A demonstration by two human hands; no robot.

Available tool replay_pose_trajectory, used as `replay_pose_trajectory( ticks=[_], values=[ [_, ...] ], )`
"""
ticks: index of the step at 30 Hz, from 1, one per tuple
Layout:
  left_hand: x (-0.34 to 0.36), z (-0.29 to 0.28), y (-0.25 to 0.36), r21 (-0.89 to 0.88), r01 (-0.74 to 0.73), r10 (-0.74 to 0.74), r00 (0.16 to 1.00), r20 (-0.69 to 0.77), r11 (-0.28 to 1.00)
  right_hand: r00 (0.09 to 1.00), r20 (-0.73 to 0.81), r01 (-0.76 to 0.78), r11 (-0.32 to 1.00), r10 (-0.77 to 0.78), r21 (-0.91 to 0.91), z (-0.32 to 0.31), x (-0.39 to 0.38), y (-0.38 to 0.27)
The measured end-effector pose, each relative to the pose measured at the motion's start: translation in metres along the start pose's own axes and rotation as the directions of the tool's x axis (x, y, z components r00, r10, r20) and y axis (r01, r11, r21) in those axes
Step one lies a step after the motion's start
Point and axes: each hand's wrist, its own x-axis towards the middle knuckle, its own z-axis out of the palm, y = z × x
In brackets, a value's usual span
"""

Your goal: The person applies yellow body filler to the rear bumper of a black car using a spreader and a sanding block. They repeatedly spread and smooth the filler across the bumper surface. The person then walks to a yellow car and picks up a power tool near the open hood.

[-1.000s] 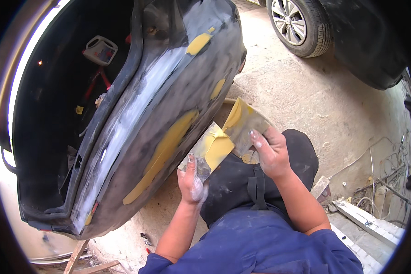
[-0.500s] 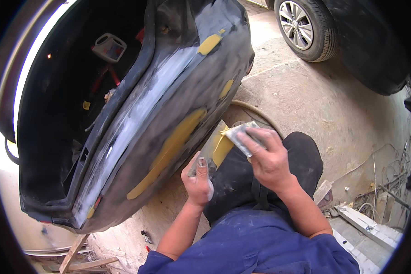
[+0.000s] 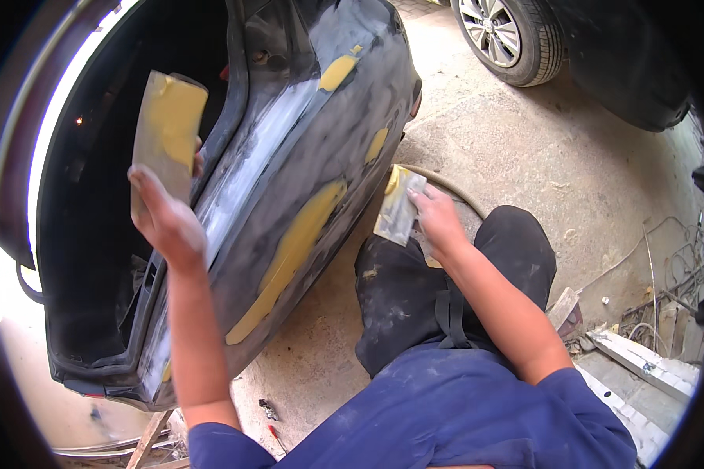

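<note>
My left hand (image 3: 168,223) is closed round a flat putty board (image 3: 150,129), raised over the car's open trunk; yellow putty (image 3: 181,117) coats its upper part. A flat, greyish putty spreader (image 3: 399,209) is in my right hand (image 3: 440,220), above my lap, with a yellow dab along its far edge. Between my hands stretches the car's rear bumper (image 3: 332,156), dull and sanded grey. It bears a long yellow filler patch (image 3: 289,258) and smaller ones (image 3: 338,73) nearer its far end. A whitish band (image 3: 246,176) runs along its upper edge.
Beyond the bumper, a hose (image 3: 454,187) curves over the concrete floor (image 3: 524,148). Another car's wheel (image 3: 489,31) stands at the far right. Metal strips (image 3: 641,363) and tangled wires (image 3: 673,293) lie at the right; wood pieces (image 3: 149,438) are at the lower left.
My left hand has swung up and left with the putty board, from above my lap to over the trunk. The spreader in my right hand has come away from the board and moved slightly left.
</note>
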Motion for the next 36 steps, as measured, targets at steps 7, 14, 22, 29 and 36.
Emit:
replay_pose_trajectory(
  ticks=[7,14,22,29,36],
  values=[
    [0.068,-0.004,-0.044,0.111,0.255,-0.260,0.965,0.037,0.961,0.990,-0.143,0.006,0.999,0.000,0.040,0.034,0.060,0.019],
    [0.069,-0.016,-0.072,0.010,0.345,-0.345,0.934,0.092,0.938,0.975,-0.220,-0.052,0.979,0.007,-0.199,0.048,0.066,0.010],
    [0.070,-0.014,-0.074,0.147,0.327,-0.342,0.936,0.085,0.933,0.990,-0.135,-0.046,0.996,0.035,-0.082,0.074,0.072,-0.021],
    [0.068,-0.013,-0.073,0.159,0.318,-0.333,0.939,0.084,0.935,0.981,-0.158,0.149,0.961,-0.114,0.232,0.027,0.074,-0.021],
    [0.068,-0.017,-0.080,0.197,0.323,-0.340,0.939,0.056,0.926,0.986,-0.161,-0.037,0.999,0.034,-0.017,0.042,0.064,-0.005]
  ],
)
